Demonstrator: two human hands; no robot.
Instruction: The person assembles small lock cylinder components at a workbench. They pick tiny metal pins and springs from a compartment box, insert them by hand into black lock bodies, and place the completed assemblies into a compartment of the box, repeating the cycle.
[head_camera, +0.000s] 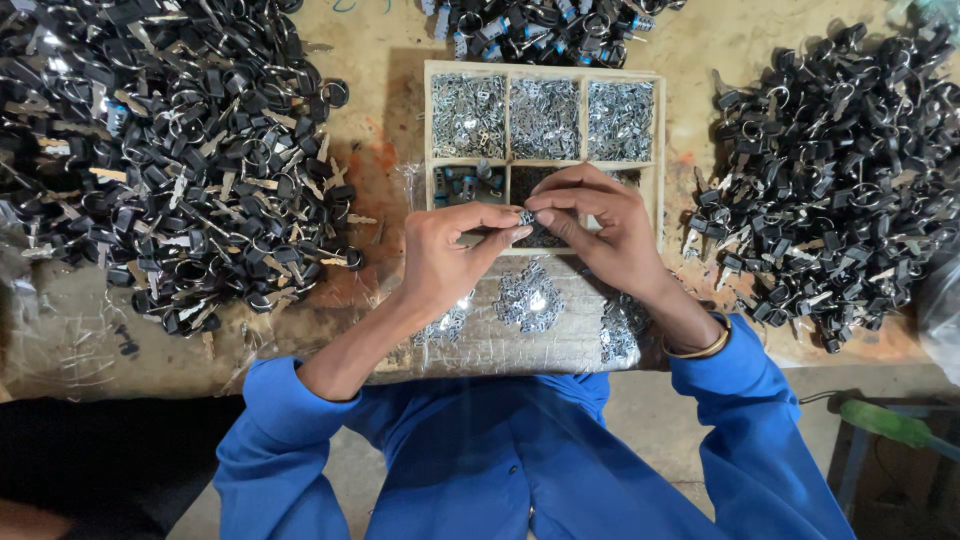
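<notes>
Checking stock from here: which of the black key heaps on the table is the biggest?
The heap on the left. It spreads far wider than the right heap, and the one at the top is mostly cut off.

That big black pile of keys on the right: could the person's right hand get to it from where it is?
Probably yes. The right hand is over the wooden tray, and the black pile lies beside it, with only open tabletop between.

L hand (445, 255) + R hand (600, 225) pinch small metal part (526, 216) | over wooden tray (658, 150) | key piles (170, 150) both sides
</notes>
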